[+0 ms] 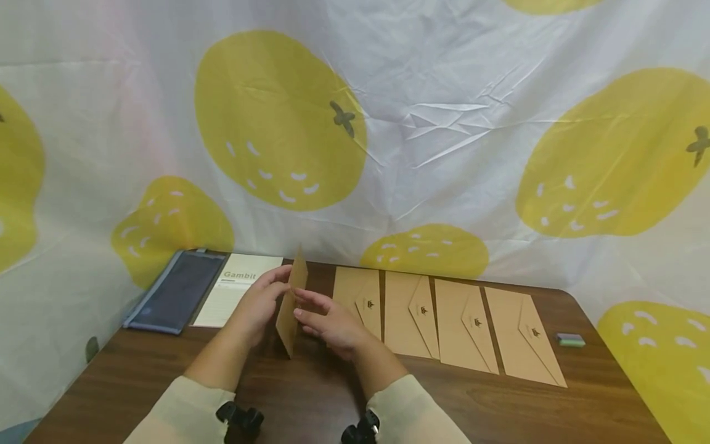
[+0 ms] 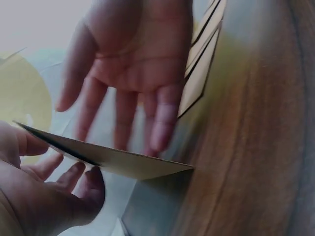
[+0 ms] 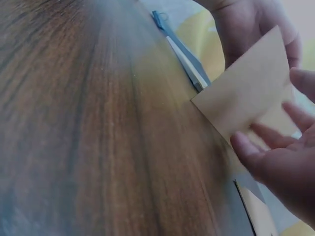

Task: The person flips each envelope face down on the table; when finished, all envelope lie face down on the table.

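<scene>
A brown kraft envelope (image 1: 286, 327) stands nearly on edge above the table, left of the middle. My left hand (image 1: 256, 306) grips it from the left side, with the thumb and fingers at its edge in the left wrist view. On the other side, my right hand (image 1: 339, 328) has its fingers spread and loosely bent, fingertips right at the envelope's face. The right wrist view shows the plain face of this envelope (image 3: 246, 88) between the hands. Several matching envelopes (image 1: 407, 317) with pointed flaps and small dark prints lie in a row to the right.
A notepad (image 1: 219, 302) marked "Gambit" lies behind my left hand, beside a dark zip pouch (image 1: 176, 295) at the far left. A small grey-and-green block (image 1: 570, 340) sits right of the envelopes. Fruit-patterned cloth (image 1: 432, 154) hangs behind the wooden table (image 1: 444, 401).
</scene>
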The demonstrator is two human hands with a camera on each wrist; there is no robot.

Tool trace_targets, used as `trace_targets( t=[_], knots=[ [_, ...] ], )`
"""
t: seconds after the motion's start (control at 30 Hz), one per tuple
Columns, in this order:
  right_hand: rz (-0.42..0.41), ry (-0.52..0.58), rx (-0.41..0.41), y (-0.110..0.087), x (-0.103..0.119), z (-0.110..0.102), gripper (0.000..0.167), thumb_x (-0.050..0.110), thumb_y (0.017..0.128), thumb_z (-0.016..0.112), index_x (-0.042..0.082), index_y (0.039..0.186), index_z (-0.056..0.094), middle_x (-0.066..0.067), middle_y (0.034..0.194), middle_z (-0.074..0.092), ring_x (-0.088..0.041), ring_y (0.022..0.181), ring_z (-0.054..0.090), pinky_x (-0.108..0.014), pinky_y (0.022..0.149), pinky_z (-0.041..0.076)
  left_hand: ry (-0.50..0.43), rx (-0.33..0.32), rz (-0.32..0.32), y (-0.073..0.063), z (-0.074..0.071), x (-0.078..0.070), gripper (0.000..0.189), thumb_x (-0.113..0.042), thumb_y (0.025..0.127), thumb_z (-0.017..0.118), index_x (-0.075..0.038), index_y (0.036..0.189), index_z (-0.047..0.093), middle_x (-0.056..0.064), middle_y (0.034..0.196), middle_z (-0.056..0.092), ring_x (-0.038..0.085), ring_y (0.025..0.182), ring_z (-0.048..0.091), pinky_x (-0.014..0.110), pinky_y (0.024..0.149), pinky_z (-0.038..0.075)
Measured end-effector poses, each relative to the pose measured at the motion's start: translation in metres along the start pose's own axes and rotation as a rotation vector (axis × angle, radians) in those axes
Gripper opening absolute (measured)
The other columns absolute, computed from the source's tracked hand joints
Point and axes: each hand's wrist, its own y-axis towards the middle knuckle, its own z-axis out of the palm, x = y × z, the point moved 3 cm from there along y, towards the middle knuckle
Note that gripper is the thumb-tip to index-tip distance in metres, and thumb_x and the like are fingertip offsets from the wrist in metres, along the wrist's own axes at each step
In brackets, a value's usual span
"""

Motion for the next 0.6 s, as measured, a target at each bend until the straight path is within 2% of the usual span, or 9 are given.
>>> trace_targets(
  t=[0.1, 0.23, 0.37, 0.6],
  knots=[
    [0.047, -0.003, -0.012, 0.000, -0.001, 0.000, 0.065, 0.022, 0.106, 0.066, 0.012, 0.165, 0.040, -0.022, 0.165, 0.046, -0.034, 0.147, 0.054, -0.057, 0.125, 0.043, 0.019, -0.014, 0.037, 0.001, -0.006, -0.003, 0.056, -0.009, 0.108, 0.046, -0.008, 0.164, 0.041, 0.014, 0.172, 0.040, 0.034, 0.159, 0.037, 0.054, 0.131, 0.031],
    [0.075, 0.019, -0.057, 0.001, -0.002, -0.002, 0.074, 0.023, 0.105, 0.066, 0.006, 0.167, 0.030, -0.026, 0.164, 0.044, -0.037, 0.151, 0.049, -0.057, 0.128, 0.038, 0.056, -0.035, 0.067, 0.003, -0.012, -0.004, 0.060, -0.002, 0.107, 0.047, -0.005, 0.165, 0.038, 0.016, 0.172, 0.040, 0.038, 0.156, 0.042, 0.053, 0.130, 0.035],
    [0.081, 0.049, -0.127, 0.002, -0.002, -0.006, 0.081, 0.020, 0.104, 0.064, 0.003, 0.169, 0.020, -0.029, 0.165, 0.042, -0.039, 0.154, 0.045, -0.057, 0.129, 0.036, 0.109, -0.064, 0.064, 0.003, -0.017, -0.002, 0.064, 0.003, 0.103, 0.050, -0.003, 0.165, 0.036, 0.014, 0.174, 0.038, 0.039, 0.155, 0.044, 0.052, 0.126, 0.039],
    [0.080, 0.096, -0.170, 0.000, -0.001, -0.013, 0.084, 0.016, 0.104, 0.061, 0.003, 0.171, 0.011, -0.033, 0.176, 0.008, -0.044, 0.159, 0.036, -0.060, 0.129, 0.035, 0.246, -0.115, 0.028, 0.007, -0.024, 0.010, 0.065, 0.007, 0.100, 0.051, 0.000, 0.163, 0.039, 0.020, 0.167, 0.046, 0.042, 0.150, 0.049, 0.051, 0.118, 0.049]
  ],
)
